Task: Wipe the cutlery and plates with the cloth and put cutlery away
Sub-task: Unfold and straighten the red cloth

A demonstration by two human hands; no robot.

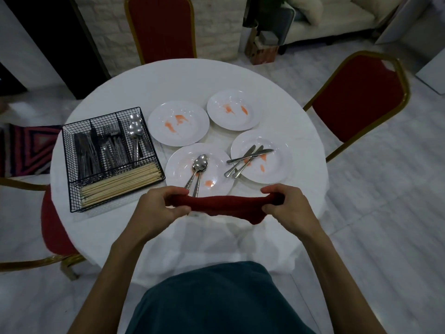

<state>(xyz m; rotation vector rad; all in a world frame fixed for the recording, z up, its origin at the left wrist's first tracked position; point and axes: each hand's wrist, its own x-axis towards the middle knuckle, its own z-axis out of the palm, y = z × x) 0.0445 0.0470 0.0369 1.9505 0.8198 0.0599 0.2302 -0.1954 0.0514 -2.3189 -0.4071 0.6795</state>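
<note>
We are holding the dark red woven cloth (226, 204) stretched between both hands above the near edge of the round white table (183, 75). Our left hand (159, 208) is pinching its left end with fingers curled closed, and our right hand (286, 203) is gripping the bunched right end the same way, so the cloth's long axis is running left to right, across us.

Just beyond the cloth, the near white plate (179, 168) is carrying the stacked steel spoons (198, 169). Their handles are pointing back toward us, a little to the left, and the handle tips are reaching almost under the cloth, nearer our left hand than our right. The steel table knives (248, 160) are lying across the rim of the right-hand white plate (277, 162), handles angled down-left, between the two near plates and closer to our right hand.

Two more smeared white plates (190, 131) are sitting farther back. The black wire cutlery basket (72, 189), already holding sorted cutlery and wooden chopsticks (120, 184), is standing well to our left, so we judge the left hand better placed for putting wiped pieces away.
</note>
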